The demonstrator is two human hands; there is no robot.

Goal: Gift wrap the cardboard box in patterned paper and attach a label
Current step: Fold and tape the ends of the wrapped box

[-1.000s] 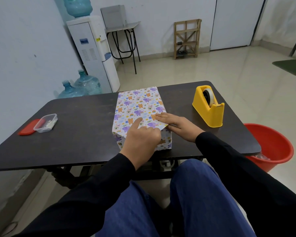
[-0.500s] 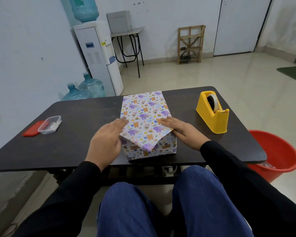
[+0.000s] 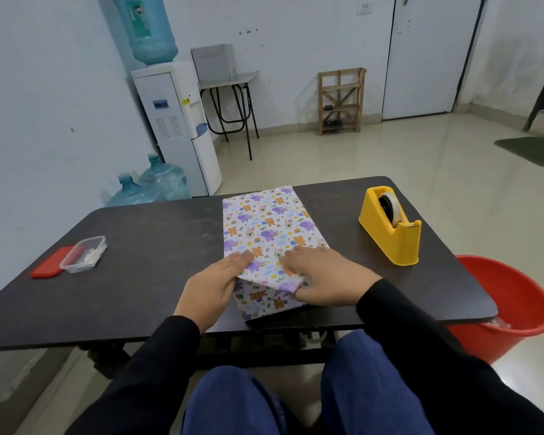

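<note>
The box (image 3: 264, 227) lies lengthwise on the dark table (image 3: 157, 246), covered in white paper printed with purple elephants and orange bears. At its near end the paper is folded into a pointed flap that hangs over the front face. My left hand (image 3: 214, 284) lies flat with straight fingers against the near left corner of the box. My right hand (image 3: 321, 277) presses flat on the top near edge and the flap, its thumb down on the front face. A yellow tape dispenser (image 3: 390, 227) stands to the right of the box.
A clear plastic tub (image 3: 83, 254) holding small items sits by its red lid (image 3: 47, 266) at the table's left. A red bucket (image 3: 509, 306) stands on the floor at the right. A water dispenser (image 3: 176, 130) and spare bottles stand behind the table.
My left hand moved off the top flap to the box's left side, then slid in against the near left corner. My right hand shifted left over the flap. The view tilted up.
</note>
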